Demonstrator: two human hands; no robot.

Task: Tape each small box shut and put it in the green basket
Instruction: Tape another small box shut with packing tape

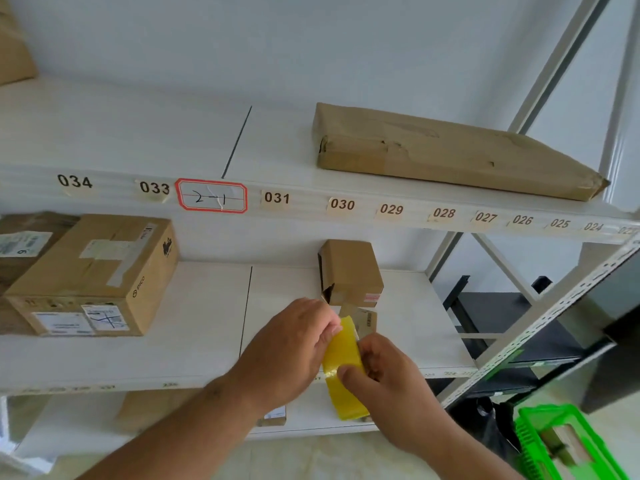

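On the middle shelf (194, 341), just beyond your hands, the small box (351, 271) stands with an open flap facing left. Your right hand (388, 379) grips the yellow tape roll (343, 355) while your left hand (294, 344) pinches its free end; your left is nearer. The green basket (568, 441) waits down right.
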